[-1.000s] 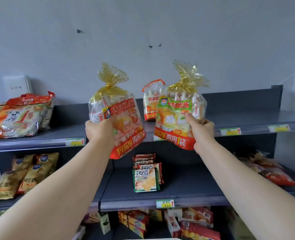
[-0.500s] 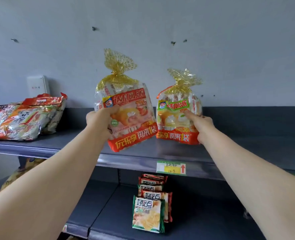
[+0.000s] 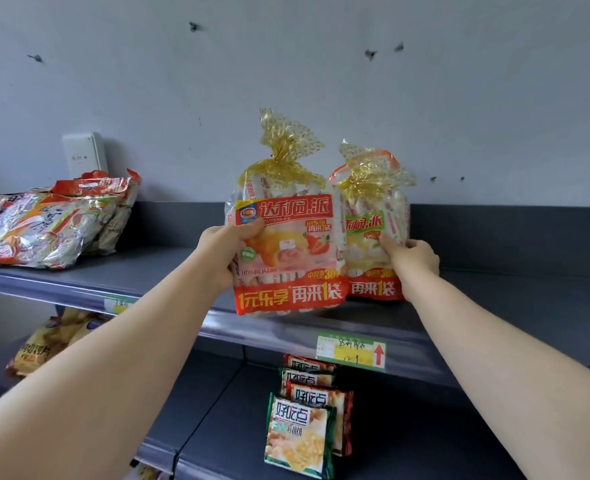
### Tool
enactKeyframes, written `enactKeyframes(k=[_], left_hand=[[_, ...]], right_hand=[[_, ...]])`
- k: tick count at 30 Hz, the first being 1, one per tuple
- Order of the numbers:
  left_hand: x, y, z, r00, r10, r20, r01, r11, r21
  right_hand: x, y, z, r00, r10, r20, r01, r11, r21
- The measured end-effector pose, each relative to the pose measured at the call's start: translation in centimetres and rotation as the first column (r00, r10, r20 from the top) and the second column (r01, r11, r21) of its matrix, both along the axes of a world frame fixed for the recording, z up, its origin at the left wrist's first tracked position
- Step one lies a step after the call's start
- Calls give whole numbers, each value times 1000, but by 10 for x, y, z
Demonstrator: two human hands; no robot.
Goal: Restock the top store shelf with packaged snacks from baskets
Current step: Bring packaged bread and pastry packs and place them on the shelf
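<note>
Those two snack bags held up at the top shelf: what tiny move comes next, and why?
Probably set the red bag down. The left hand holds it at the top shelf front edge, apparently overhanging, while the green bag in the right hand already seems to rest further back.

The top shelf lies bare between the heap of foil snack bags at its left end and the two pie bags near the front edge at centre; right of them the shelf is open to the back wall.
</note>
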State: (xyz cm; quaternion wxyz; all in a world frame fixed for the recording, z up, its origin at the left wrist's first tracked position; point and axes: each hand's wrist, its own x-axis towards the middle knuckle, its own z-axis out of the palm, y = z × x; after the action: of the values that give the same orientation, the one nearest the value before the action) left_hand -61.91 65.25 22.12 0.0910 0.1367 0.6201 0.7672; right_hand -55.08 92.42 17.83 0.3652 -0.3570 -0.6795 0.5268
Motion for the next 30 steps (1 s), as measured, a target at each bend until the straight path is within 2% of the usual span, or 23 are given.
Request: enactKeyframes(k=[5,11,14,17,20,25,30], left_hand=[[8,34,1,984,-167,-62,166,986,-20],[12,74,-13,982,-155,-109,150,987,-52],[5,78,-23,991,-32,-127,15,990,-137],[-1,73,-23,990,31,-136,-65,965,-254],[-4,67,-20,981,92,-169,-139,945,-295],[-12,57,-28,976,-53,-213,-43,906,-422],[-28,62,-31,972,-75,-224,-62,833,-549]], right_hand=[[28,-11,-6,996,29,-79,-25,998,53],[74,-47,-11,951,210,-226,-197,977,79],[88,-56,-22,954,280,-107,-251,941,227],[86,-63,-25,970,242,18,-230,892,390],[71,-73,-21,978,192,86,-210,873,440],[47,-81,-26,983,-21,180,-78,848,524],[29,-76,-15,956,-76,283,-83,856,510]])
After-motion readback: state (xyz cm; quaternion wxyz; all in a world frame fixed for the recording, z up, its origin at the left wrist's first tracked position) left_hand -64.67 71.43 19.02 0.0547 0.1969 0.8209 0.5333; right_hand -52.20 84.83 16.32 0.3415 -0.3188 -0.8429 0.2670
